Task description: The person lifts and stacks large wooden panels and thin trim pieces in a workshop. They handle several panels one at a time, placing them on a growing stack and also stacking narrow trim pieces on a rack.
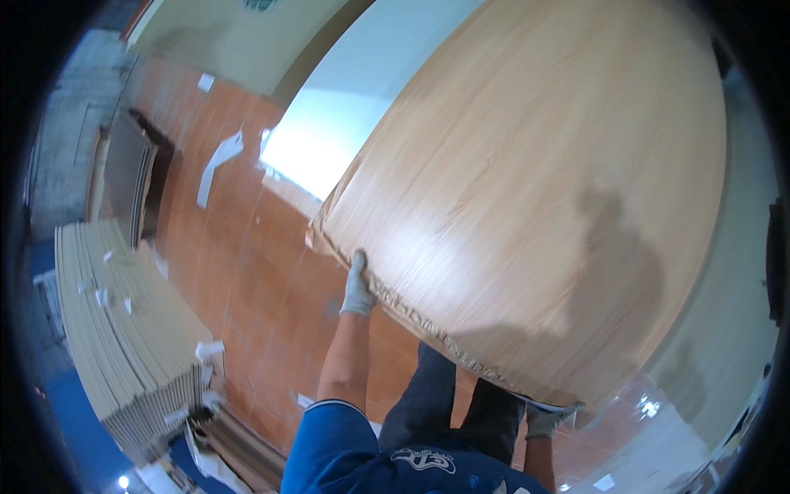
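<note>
A large wood-grain board (510, 189) fills the middle and right of the head view, its near edge lined with torn brown cardboard wrapping (420, 325). My left hand (357, 286), in a grey glove, is closed round that edge close to the board's left corner, with the thumb on top. At the near right corner my right hand (543, 421), also gloved, grips the board from below; most of its fingers are hidden. Beside that hand the board's corner shows a dark strip that I cannot make out.
Beyond the board's left side lies a white panel (337, 107). Stacked pale panels (132, 313) stand at left, with darker panels (127, 177) behind them. A paper strip (218, 165) lies on the orange tiled floor (247, 272). Clear plastic wrap (642, 428) is at lower right.
</note>
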### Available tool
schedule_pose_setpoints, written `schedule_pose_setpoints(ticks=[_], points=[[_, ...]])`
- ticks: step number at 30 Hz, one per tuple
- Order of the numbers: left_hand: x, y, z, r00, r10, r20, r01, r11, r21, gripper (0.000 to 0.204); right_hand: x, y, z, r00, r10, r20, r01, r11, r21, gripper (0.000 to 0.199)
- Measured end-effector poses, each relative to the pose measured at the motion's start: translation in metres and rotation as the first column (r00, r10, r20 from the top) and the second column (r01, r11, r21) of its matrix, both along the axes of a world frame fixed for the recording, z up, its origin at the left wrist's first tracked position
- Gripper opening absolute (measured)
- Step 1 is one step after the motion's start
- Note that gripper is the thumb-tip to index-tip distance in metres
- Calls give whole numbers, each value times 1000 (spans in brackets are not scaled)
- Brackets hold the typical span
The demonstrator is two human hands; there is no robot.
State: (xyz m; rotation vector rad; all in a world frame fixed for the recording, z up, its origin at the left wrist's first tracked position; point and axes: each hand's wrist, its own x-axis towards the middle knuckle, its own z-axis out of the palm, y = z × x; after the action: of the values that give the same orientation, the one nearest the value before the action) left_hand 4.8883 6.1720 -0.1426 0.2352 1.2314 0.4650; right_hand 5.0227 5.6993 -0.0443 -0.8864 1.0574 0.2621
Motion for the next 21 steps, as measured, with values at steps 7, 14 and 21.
schedule_pose_setpoints(ticks=[7, 14, 21], points=[[23, -6, 2, 996, -47, -76, 63, 974, 219, 66, -2, -2, 15, 982, -13, 189, -12, 991, 134, 92], [21, -2, 5, 999, -40, 33, 34, 988, 152, 64, 22, 37, 55, 954, -60, 295, -13, 971, 240, 83], [17, 12, 12, 985, -20, 174, 17, 1000, 19, 70, 36, 35, 16, 959, -92, 267, 108, 993, -43, 82]])
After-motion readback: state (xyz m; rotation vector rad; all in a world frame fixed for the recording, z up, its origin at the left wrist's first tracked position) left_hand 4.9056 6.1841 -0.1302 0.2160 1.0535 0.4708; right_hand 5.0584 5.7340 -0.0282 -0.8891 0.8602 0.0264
